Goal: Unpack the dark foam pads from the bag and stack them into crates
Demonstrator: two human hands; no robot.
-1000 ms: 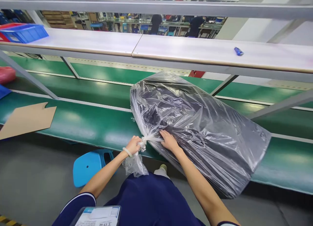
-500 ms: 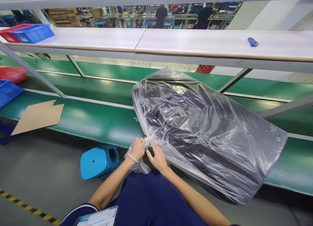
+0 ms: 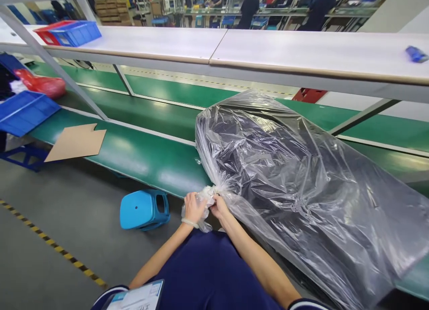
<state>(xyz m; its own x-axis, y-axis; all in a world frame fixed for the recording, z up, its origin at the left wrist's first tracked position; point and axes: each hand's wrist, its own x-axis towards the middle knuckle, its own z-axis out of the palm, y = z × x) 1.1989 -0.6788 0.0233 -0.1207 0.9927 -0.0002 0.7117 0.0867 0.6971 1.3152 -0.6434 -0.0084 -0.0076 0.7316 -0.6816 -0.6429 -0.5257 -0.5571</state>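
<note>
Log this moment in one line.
left hand: gripping bag neck | right hand: gripping bag neck | plastic bag: lying on green conveyor

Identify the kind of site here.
Probably a factory packing or assembly line: a long green conveyor belt, a white shelf above it holding a blue bin, and the left hand and right hand gripping a plastic bag at its neck.

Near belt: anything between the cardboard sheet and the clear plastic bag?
Nothing. In the head view, the green conveyor belt is bare between the cardboard sheet and the clear plastic bag.
</note>
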